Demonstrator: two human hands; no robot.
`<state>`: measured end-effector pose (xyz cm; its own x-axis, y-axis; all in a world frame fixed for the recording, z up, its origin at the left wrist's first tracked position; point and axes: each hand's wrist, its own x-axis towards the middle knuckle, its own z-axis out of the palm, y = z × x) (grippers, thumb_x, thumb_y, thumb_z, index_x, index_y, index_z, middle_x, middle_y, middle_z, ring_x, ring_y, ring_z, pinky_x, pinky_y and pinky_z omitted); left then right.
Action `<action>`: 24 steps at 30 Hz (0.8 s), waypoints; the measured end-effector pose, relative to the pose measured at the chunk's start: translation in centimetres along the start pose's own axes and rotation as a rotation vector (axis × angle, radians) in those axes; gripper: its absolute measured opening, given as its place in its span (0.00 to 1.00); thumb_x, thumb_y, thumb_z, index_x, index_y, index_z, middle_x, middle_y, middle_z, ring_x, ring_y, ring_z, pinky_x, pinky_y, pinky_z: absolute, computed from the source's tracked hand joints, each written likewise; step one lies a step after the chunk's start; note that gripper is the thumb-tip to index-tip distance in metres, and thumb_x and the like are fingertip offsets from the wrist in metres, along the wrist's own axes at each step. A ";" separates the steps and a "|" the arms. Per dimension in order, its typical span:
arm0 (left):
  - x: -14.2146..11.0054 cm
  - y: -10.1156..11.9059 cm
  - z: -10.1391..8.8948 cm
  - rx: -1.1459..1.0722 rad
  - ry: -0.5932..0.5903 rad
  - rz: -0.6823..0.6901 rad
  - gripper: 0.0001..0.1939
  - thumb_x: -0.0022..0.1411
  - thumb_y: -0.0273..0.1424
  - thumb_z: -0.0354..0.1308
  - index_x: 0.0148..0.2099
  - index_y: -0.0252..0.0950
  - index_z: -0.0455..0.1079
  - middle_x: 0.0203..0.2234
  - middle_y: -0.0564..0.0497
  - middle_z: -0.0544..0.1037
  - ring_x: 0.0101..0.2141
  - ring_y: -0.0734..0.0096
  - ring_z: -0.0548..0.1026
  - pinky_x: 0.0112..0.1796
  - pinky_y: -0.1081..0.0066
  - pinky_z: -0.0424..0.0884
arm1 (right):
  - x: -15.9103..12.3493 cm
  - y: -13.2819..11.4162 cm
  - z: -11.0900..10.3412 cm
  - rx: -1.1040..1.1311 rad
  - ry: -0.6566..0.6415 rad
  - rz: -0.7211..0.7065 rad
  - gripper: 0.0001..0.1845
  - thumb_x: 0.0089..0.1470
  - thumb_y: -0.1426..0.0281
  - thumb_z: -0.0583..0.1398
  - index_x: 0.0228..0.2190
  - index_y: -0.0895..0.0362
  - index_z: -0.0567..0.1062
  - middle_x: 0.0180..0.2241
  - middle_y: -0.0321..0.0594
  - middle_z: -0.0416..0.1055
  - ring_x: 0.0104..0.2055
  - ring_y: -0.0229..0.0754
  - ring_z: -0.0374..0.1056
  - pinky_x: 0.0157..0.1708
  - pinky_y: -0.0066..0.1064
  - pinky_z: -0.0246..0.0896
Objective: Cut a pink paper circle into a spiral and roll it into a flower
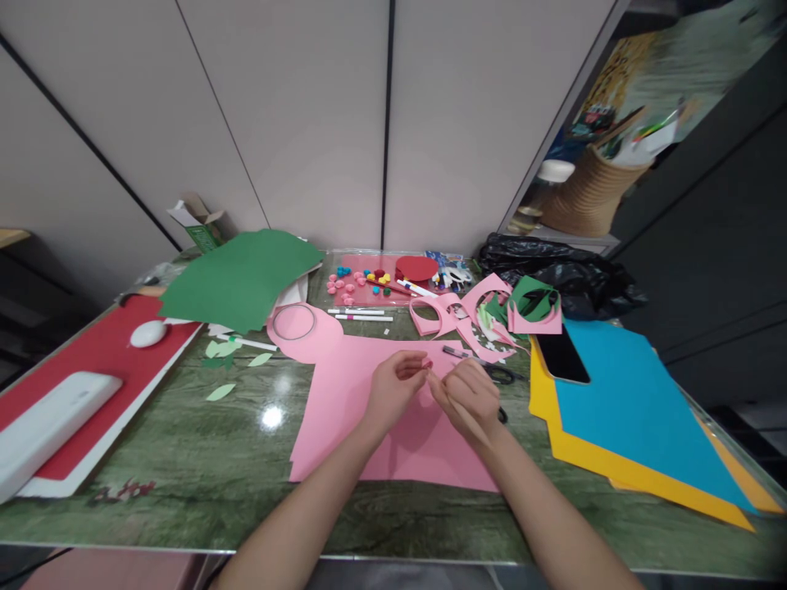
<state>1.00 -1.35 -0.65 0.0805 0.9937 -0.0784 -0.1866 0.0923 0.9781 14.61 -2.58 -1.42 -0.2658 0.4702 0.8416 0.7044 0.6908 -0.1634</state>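
Note:
Both my hands meet over a large pink paper sheet (344, 410) lying on the green marble table (184, 459). My left hand (393, 389) pinches a small pink piece (425, 365) between thumb and fingertips. My right hand (470, 397) is closed, its fingertips pressed to the same small piece. Black scissors (501, 375) lie just behind my right hand on the sheet's edge.
Blue paper (627, 401) over yellow sheets (590, 459) and a black phone (561, 354) lie right. Pink and green scraps (492, 315), markers (362, 314) and small pom-poms (353, 283) sit behind. Green paper (243, 279), a white mouse (147, 333) and keyboard (49, 426) on a red mat lie left.

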 end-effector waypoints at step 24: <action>0.6 -0.4 -0.9 0.023 0.057 0.073 0.11 0.50 0.26 0.58 0.39 0.34 0.71 0.31 0.46 0.77 0.36 0.67 0.75 0.42 0.67 0.69 | 0.4 -0.3 -0.3 0.097 -0.099 -0.037 0.15 0.50 0.79 0.59 0.40 0.55 0.70 0.29 0.40 0.75 0.29 0.39 0.68 0.35 0.35 0.60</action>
<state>0.24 -0.78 -1.27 0.0113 0.9998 -0.0166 -0.1673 0.0182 0.9857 14.51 -2.75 -0.85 -0.3574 0.4920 0.7938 0.6273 0.7562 -0.1863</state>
